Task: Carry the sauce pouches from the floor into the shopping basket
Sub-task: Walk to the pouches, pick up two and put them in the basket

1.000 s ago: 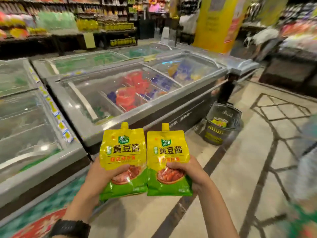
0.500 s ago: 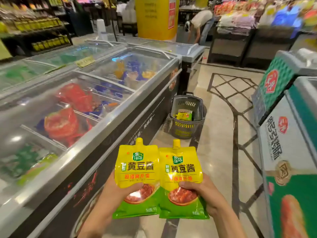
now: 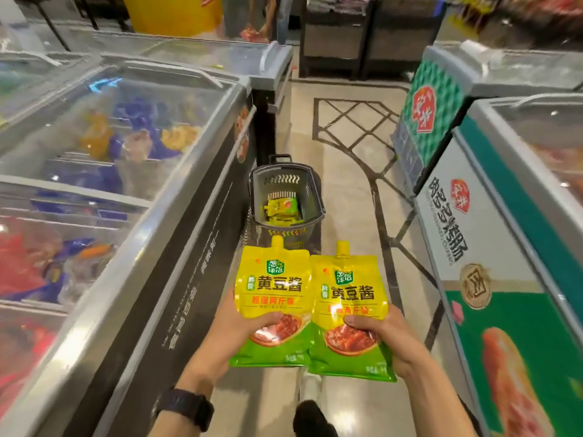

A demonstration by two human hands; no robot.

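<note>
Two yellow and green sauce pouches with spouts are held side by side in front of me. My left hand (image 3: 235, 331) grips the left pouch (image 3: 273, 285) by its lower part, thumb across the front. My right hand (image 3: 383, 334) grips the right pouch (image 3: 348, 291) the same way. Straight ahead on the floor stands the dark grey shopping basket (image 3: 310, 192), against the freezer on the left. Inside it lie several more yellow pouches (image 3: 281, 210).
A long glass-topped chest freezer (image 3: 132, 197) runs along my left. Another freezer with green and white panels (image 3: 492, 247) stands on my right. Between them is a tiled aisle (image 3: 350, 146). A black watch (image 3: 186, 408) is on my left wrist. My shoe (image 3: 310, 386) shows below.
The view has swung right and moved down the aisle. The basket is now closer and straight ahead. Both hands still hold their pouches the same way.
</note>
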